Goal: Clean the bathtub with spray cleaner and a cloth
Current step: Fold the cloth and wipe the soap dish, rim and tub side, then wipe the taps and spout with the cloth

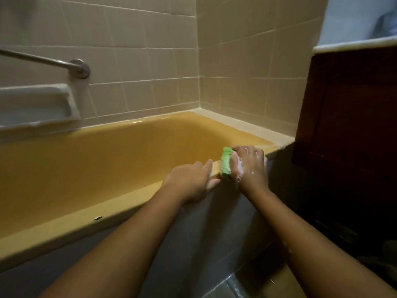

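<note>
Head view: the yellow bathtub (pixel 111 160) runs from 9 o'clock to 3 o'clock under a tiled wall (pixel 150 50). On its front rim (pixel 86 221), just off centre toward 4 o'clock, the right hand (pixel 250 166) grips a green cloth (pixel 226 163), fingers curled over it and flecked with white foam. The left hand (pixel 191 181) sits just beside it at 8 o'clock, holding nothing, fingers laid fairly straight across the rim with the thumb on the outer edge, apparently bracing. No spray cleaner is in view.

A grab bar (pixel 43 59) and a soap dish (pixel 36 104) sit at 10 o'clock, and a dark cabinet (pixel 348 117) stands at 2 o'clock, close to the tub's end.

Risks, as I judge them: the foam probably makes the rim slick, so the bracing hand could slip into the tub or off the front. A hard stroke toward 2 o'clock could knock the knuckles on the cabinet. The small chip (pixel 98 218) in the rim at 8 o'clock might snag the cloth or scratch skin
</note>
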{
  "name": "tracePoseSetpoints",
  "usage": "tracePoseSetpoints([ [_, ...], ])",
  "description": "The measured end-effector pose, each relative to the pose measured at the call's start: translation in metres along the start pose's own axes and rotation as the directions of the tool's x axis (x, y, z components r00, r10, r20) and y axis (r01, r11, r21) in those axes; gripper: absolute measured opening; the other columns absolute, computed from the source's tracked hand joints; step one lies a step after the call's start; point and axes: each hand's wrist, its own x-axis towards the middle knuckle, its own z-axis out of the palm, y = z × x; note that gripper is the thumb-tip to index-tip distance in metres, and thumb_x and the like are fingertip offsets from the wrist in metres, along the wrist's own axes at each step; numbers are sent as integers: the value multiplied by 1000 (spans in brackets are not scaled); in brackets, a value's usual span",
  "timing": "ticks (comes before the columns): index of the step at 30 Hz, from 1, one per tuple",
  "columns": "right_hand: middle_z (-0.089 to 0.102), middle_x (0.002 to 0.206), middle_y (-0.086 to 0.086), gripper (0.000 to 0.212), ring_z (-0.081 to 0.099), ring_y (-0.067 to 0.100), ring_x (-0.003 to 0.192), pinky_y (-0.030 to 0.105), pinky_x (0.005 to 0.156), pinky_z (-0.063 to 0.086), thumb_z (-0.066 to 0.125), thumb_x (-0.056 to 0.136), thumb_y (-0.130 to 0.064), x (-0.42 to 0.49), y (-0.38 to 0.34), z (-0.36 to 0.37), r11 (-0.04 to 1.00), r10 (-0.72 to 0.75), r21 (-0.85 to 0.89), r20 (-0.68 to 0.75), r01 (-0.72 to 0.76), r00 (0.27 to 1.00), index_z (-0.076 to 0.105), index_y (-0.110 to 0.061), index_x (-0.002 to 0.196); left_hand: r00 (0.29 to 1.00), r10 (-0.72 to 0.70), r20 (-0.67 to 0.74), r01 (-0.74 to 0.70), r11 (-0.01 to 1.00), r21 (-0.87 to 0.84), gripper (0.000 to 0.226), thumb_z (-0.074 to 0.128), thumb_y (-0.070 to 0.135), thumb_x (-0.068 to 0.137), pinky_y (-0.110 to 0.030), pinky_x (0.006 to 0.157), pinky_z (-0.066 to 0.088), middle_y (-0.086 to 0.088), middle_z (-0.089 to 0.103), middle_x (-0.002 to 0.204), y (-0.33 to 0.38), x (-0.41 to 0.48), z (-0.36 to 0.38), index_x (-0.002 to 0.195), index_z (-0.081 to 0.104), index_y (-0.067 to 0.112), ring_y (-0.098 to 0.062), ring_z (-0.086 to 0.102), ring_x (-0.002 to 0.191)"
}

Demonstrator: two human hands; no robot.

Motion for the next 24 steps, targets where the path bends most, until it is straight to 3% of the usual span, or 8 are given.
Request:
tracePoseSetpoints([
  [6, 62, 128, 3, 74, 44, 29, 120, 44, 99, 31, 19, 88, -65, -17, -74, 10, 985, -141, -71, 168, 155, 976, 66, -29, 132, 994, -104, 36, 106, 994, -40, 56, 44, 64, 100, -41, 75, 41, -10, 58, 130, -39, -67, -9, 135, 42, 21, -36, 60, 118],
  [9, 65, 124, 0, 68, 46, 27, 120, 44, 97, 32, 25, 90, -65, -28, -111, 16, 979, -181, -57, 206, 196, 962, 67, -28, 127, 984, -174, 33, 175, 984, -38, 80, 46, 77, 92, -43, 87, 50, -8, 58, 141, -69, -112, -11, 148, 35, 21, -34, 59, 125],
  [11, 67, 123, -1, 59, 47, 25, 120, 44, 97, 33, 34, 92, -61, -38, -134, 18, 984, -179, 26, 204, 177, 963, 67, -25, 124, 969, -246, -10, 245, 969, -34, 97, 40, 82, 90, -43, 92, 50, -8, 54, 149, -83, -145, -13, 162, 17, 22, -33, 57, 129],
  [13, 68, 119, -5, 50, 48, 22, 118, 43, 94, 32, 40, 93, -57, -51, -158, 20, 973, -205, 152, 200, 176, 958, 67, -25, 120, 953, -288, -91, 283, 957, -65, 97, 40, 79, 93, -42, 88, 50, -8, 55, 148, -88, -171, -14, 165, 3, 26, -32, 58, 127],
  [15, 66, 110, -14, 38, 50, 20, 113, 43, 92, 38, 47, 94, -53, -68, -189, 23, 936, -257, 294, 189, 195, 948, 66, -27, 113, 935, -303, -185, 279, 949, -146, 95, 49, 70, 95, -41, 85, 49, -6, 57, 147, -91, -191, -11, 166, 1, 28, -31, 58, 125],
  [18, 57, 95, -27, 23, 53, 16, 102, 47, 87, 48, 55, 95, -48, -95, -234, 31, 857, -321, 466, 151, 220, 935, 65, -31, 107, 876, -352, -330, 254, 918, -304, 90, 64, 48, 95, -40, 89, 50, -5, 59, 144, -99, -226, 6, 165, 14, 24, -29, 58, 123],
  [21, 65, 92, -18, 11, 64, 14, 91, 46, 77, 57, 64, 99, -42, -113, -274, 33, 766, -308, 634, 214, 108, 927, 63, -35, 107, 783, -417, -461, 172, 858, -485, 81, 74, 25, 90, -35, 93, 52, -5, 63, 141, -118, -267, 17, 161, 35, 20, -25, 62, 120],
  [24, 73, 96, -3, 12, 73, 16, 87, 46, 78, 62, 64, 101, -44, -120, -322, 23, 615, -255, 764, 427, -195, 868, 65, -36, 110, 663, -511, -546, 40, 754, -656, 61, 75, 24, 91, -20, 99, 50, 2, 67, 137, -137, -303, 5, 149, 55, 20, -10, 64, 119],
])
